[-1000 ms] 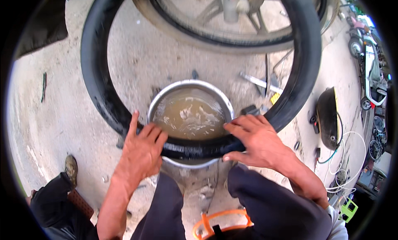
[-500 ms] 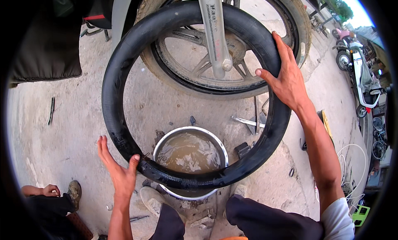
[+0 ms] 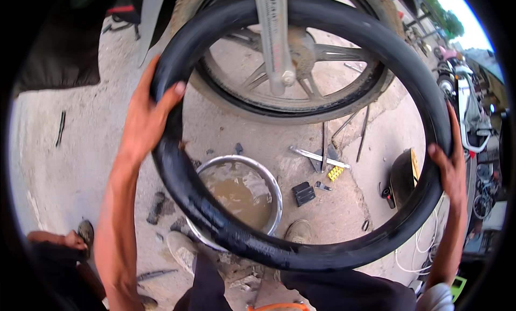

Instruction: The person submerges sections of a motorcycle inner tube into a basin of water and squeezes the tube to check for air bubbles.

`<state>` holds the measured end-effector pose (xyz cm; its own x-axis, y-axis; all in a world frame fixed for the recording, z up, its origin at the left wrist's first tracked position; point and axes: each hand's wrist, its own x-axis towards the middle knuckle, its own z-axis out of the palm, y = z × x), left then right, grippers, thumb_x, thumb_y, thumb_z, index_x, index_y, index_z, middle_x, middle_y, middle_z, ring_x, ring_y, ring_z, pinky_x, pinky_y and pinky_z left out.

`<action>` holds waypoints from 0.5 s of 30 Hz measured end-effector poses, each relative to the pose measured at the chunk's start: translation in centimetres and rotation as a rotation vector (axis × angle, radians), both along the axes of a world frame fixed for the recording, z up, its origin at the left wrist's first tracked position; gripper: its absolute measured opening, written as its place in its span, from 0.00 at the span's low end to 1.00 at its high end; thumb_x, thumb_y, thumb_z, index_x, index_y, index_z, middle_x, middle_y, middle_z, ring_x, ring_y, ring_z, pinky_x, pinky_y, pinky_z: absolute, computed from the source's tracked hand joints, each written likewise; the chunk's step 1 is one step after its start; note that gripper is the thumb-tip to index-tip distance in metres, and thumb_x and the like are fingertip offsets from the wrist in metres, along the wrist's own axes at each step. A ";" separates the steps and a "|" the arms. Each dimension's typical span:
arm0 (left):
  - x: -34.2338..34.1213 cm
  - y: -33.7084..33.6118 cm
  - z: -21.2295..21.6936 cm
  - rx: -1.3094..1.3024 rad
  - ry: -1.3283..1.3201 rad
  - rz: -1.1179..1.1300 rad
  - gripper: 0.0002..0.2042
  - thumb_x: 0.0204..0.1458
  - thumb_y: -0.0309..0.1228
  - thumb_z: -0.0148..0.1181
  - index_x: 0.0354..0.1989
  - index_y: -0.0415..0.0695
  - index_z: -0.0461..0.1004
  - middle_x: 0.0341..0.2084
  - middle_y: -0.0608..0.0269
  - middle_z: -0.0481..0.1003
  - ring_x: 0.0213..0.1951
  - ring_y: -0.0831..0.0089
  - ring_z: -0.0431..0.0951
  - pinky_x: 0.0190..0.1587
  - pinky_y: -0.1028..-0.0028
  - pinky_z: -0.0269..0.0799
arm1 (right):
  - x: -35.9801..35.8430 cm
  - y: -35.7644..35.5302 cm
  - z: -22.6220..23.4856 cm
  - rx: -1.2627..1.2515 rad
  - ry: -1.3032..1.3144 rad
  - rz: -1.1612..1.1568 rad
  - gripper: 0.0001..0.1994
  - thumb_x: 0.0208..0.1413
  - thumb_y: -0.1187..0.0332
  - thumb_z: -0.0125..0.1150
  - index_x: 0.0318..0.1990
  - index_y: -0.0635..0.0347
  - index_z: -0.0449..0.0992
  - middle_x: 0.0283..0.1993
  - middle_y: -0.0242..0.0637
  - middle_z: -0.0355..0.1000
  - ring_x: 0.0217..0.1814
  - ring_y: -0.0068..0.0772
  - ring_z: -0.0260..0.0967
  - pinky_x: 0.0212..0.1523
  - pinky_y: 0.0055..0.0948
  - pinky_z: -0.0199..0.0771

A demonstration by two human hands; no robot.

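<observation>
A black, inflated inner tube [image 3: 322, 255], wet along its lower left, is held up between my hands. My left hand [image 3: 148, 117] wraps its left side, thumb on the inner edge. At the right side, my right hand [image 3: 451, 163] grips it with the thumb in front. Below the tube sits a metal basin [image 3: 277, 195] of murky brown water, its near edge partly hidden by the tube. Behind the tube's far part stands a motorcycle wheel [image 3: 301, 115] with its silver fork leg [image 3: 274, 53], the tube passing behind the leg.
Tire levers [image 3: 364, 133], a silver wrench-like bar [image 3: 320, 156], a yellow-black piece [image 3: 335, 174] and a black block [image 3: 303, 194] lie on the concrete. A white hose [image 3: 414, 268] coils at right. Another person's hand [image 3: 74, 240] is at lower left. Parked scooters [image 3: 470, 109] line the far right.
The inner tube has shifted right and turned. My left hand, earlier spread at its lower left, has moved up and now grips its left side; my right hand has moved right and down.
</observation>
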<state>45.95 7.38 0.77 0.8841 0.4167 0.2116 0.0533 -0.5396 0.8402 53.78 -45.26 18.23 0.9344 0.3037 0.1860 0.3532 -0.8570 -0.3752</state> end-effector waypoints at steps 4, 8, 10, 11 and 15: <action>2.1 4.4 2.8 0.164 0.082 -0.035 0.40 0.60 0.47 0.71 0.78 0.44 0.63 0.53 0.48 0.80 0.51 0.64 0.80 0.60 0.68 0.73 | -6.1 5.0 -7.8 0.248 0.141 -0.234 0.51 0.58 0.58 0.71 0.84 0.57 0.47 0.84 0.50 0.51 0.86 0.46 0.49 0.82 0.38 0.45; -1.3 6.3 1.0 0.117 0.099 -0.078 0.42 0.60 0.49 0.71 0.80 0.50 0.60 0.57 0.49 0.77 0.51 0.65 0.81 0.58 0.66 0.76 | -5.5 7.2 -15.8 0.359 0.099 -0.226 0.50 0.61 0.57 0.71 0.85 0.50 0.46 0.83 0.53 0.51 0.82 0.51 0.55 0.77 0.39 0.58; -3.5 7.1 0.9 0.092 0.086 -0.113 0.45 0.60 0.53 0.70 0.82 0.52 0.56 0.68 0.46 0.71 0.58 0.61 0.80 0.63 0.64 0.76 | -5.9 8.1 -15.9 0.472 0.237 -0.291 0.50 0.62 0.54 0.71 0.85 0.48 0.45 0.80 0.59 0.55 0.73 0.55 0.68 0.64 0.40 0.78; -4.9 6.9 0.3 0.052 0.139 -0.096 0.44 0.60 0.52 0.70 0.82 0.52 0.57 0.71 0.46 0.68 0.66 0.55 0.75 0.69 0.58 0.71 | -6.0 8.4 -15.9 0.449 0.250 -0.309 0.49 0.62 0.53 0.70 0.85 0.47 0.45 0.78 0.61 0.57 0.69 0.54 0.72 0.60 0.40 0.82; -10.9 4.8 -1.9 0.559 0.078 -0.239 0.42 0.53 0.49 0.74 0.78 0.55 0.65 0.80 0.48 0.55 0.80 0.45 0.52 0.80 0.46 0.51 | -5.7 5.7 -17.5 0.299 0.077 -0.266 0.51 0.63 0.50 0.71 0.85 0.47 0.43 0.80 0.59 0.53 0.75 0.55 0.64 0.69 0.42 0.74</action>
<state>35.09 12.20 -1.13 0.9611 0.0498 0.2718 -0.0734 -0.9022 0.4251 48.08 -39.53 0.77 0.9878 -0.0073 0.1558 0.0951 -0.7639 -0.6383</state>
